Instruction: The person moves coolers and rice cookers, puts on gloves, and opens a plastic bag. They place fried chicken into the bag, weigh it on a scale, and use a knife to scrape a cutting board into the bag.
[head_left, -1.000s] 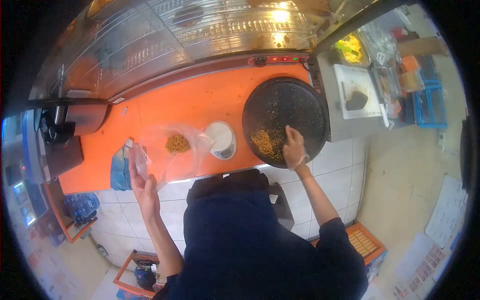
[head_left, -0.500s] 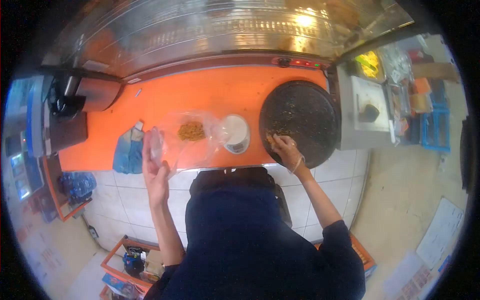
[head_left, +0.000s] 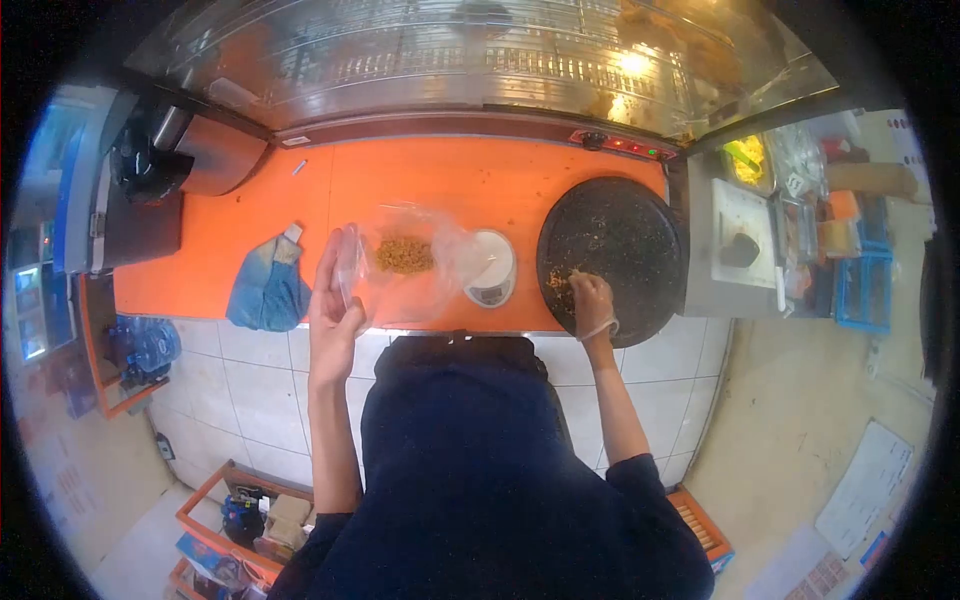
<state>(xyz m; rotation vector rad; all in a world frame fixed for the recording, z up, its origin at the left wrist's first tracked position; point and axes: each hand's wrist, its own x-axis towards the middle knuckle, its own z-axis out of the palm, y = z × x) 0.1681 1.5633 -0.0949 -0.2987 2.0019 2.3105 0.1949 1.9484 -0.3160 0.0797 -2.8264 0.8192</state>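
Observation:
My left hand [head_left: 337, 310] holds the side of a clear plastic bag [head_left: 440, 225], its fingers partly behind the film. Brown crumbs [head_left: 404, 255] lie in a heap in the bag, over the orange counter. My right hand [head_left: 593, 303] wears a clear glove and reaches down at the near left of a round black tray [head_left: 625, 240]. Its fingertips are pinched together at some loose brown bits [head_left: 557, 283] on the tray. Between the bag and the tray stands a small white kitchen scale [head_left: 492, 265], partly overlapped by the bag's edge.
A blue cloth [head_left: 270, 285] lies on the orange counter [head_left: 400, 170], left of the bag. Behind the counter rises a glass display case [head_left: 420, 70]. To the right are a white cutting board [head_left: 742, 215] and a yellow food container [head_left: 745, 158]. A metal box-like appliance [head_left: 220, 155] stands left.
The camera view has shifted slightly. My right hand has turned more fingers-down over the bits on the tray. My left hand still holds the bag.

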